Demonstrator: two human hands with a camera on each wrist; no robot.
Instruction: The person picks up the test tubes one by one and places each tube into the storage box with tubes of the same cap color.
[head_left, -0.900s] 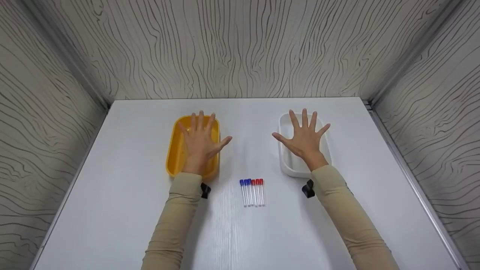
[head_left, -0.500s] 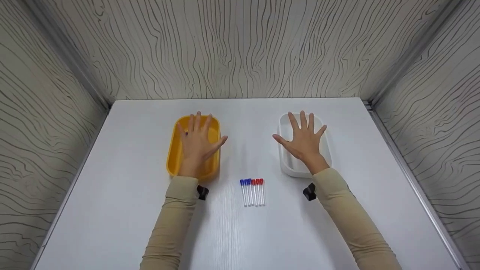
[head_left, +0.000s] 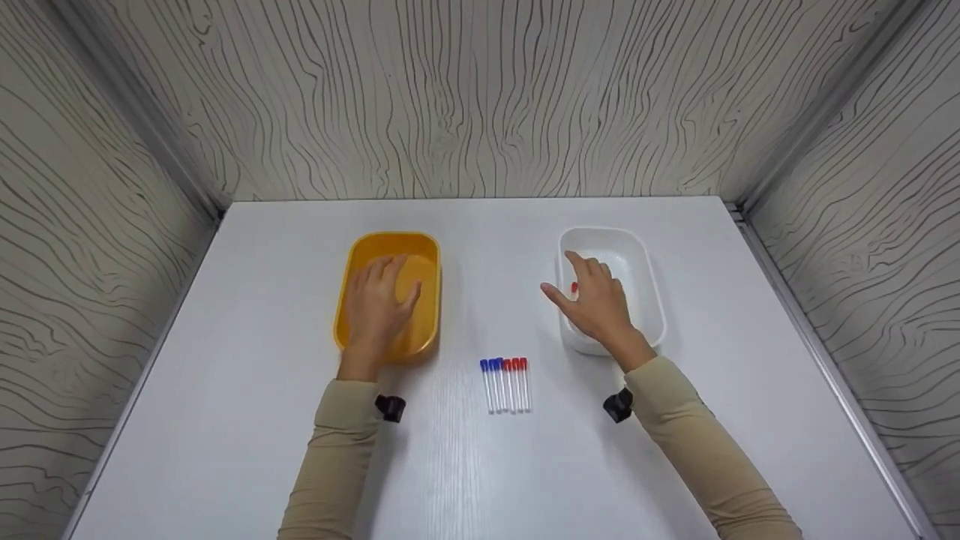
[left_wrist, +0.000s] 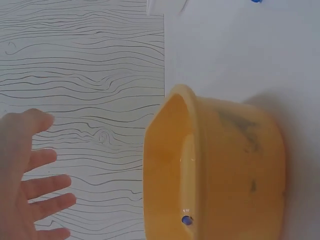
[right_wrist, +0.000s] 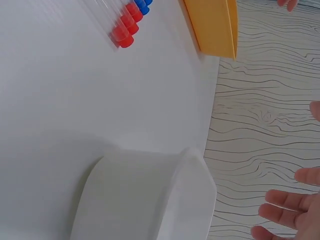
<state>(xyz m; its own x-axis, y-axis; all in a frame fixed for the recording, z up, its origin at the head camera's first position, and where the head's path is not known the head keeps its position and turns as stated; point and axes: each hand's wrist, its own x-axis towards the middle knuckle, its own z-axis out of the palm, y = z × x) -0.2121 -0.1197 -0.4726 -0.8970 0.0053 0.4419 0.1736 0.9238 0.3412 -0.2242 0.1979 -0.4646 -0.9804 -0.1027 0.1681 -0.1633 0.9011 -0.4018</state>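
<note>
My left hand (head_left: 375, 304) is over the yellow bin (head_left: 427, 346), fingers loosely bent and thumb apart, holding nothing. In the left wrist view, a small blue cap (left_wrist: 187, 220) shows inside that bin. My right hand (head_left: 602, 306) hovers above the white bin (head_left: 652, 322), thumb and forefinger spread, with nothing between them. A red cap (head_left: 574, 287) appears in the white bin between that thumb and forefinger. Between the bins and nearer the body, several clear capped test tubes (head_left: 506, 386) lie side by side, blue caps on the left and red on the right.
Everything stands on a white table (head_left: 225, 420). Wood-patterned panels (head_left: 480, 97) close in the back and both sides. A black wrist camera (head_left: 391, 408) hangs beside the left cuff, and another black camera (head_left: 619, 405) beside the right.
Both hands were splayed wide with straight fingers; now the fingers are relaxed and bent. The left hand has drawn back and left, the right slightly back. The tubes have not moved.
</note>
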